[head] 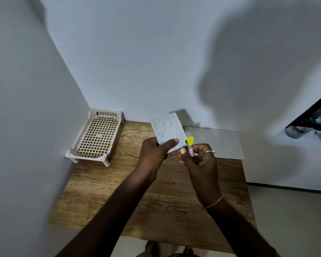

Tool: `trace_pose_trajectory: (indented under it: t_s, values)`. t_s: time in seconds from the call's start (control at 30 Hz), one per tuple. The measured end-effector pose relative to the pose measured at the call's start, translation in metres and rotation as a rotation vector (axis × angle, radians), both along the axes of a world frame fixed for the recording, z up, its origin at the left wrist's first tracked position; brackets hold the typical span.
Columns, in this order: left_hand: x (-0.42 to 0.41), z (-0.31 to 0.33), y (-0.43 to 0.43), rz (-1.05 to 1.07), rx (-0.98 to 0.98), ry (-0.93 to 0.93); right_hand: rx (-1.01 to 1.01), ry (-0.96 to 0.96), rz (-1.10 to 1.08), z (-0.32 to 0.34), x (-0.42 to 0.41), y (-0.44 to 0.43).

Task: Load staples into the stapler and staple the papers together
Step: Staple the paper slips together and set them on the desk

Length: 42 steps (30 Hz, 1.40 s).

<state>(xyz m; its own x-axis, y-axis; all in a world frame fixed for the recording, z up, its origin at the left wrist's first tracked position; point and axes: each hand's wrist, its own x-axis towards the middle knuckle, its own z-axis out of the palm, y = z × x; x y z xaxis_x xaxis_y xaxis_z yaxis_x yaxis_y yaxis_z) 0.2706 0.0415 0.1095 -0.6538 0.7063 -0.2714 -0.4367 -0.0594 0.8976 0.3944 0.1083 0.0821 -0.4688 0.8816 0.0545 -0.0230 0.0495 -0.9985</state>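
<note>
My left hand (155, 154) holds a small stack of white papers (168, 129) upright above the wooden table (104, 191); several staples show across the sheet. My right hand (200, 160) grips a small stapler (190, 146) with a yellow tip and a red-and-white label, its nose against the papers' lower right edge. The stapler's body is mostly hidden by my fingers. A ring sits on one right finger and a band on that wrist.
A cream plastic lattice tray (97, 137) on short legs stands at the table's back left corner against the walls. A white sheet (217, 141) lies flat at the back right. A dark shelf with bottles (315, 121) juts in at the right.
</note>
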Motion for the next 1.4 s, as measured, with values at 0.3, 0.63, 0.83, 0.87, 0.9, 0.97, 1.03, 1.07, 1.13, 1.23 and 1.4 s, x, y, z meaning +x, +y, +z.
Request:
trace_pose_trajectory:
  t_s: [0.3,0.63,0.83,0.87,0.9,0.97,1.03,1.07,1.13,1.23,1.4]
  values:
    - [-0.008,-0.016,-0.001,0.005,-0.1,0.053,-0.316,0.009,0.006,-0.035,0.004,0.013]
    - [-0.013,-0.038,0.0,0.008,-0.17,0.054,-0.203,-0.262,0.006,-0.103,0.01,0.028]
    - [-0.014,-0.047,-0.001,-0.003,-0.196,0.081,0.033,-0.423,0.063,-0.125,0.012,0.033]
    - [-0.014,-0.049,-0.002,-0.006,-0.198,0.082,0.082,-0.47,0.09,-0.129,0.012,0.034]
    - [-0.015,-0.049,-0.002,-0.011,-0.2,0.085,0.134,-0.526,0.121,-0.133,0.012,0.035]
    - [-0.016,-0.051,-0.003,-0.027,-0.203,0.099,0.25,-0.641,0.199,-0.141,0.012,0.038]
    - [-0.016,-0.051,-0.005,-0.041,-0.203,0.11,0.327,-0.73,0.275,-0.147,0.013,0.039]
    - [-0.016,-0.051,-0.005,-0.045,-0.205,0.113,0.346,-0.761,0.3,-0.149,0.014,0.039]
    - [-0.016,-0.052,-0.006,-0.055,-0.211,0.127,0.38,-0.804,0.336,-0.152,0.015,0.039]
    - [-0.017,-0.054,-0.009,-0.076,-0.216,0.152,0.385,-0.854,0.375,-0.157,0.015,0.037]
    - [-0.019,-0.054,-0.012,-0.116,-0.217,0.168,0.356,-0.872,0.379,-0.167,0.016,0.034]
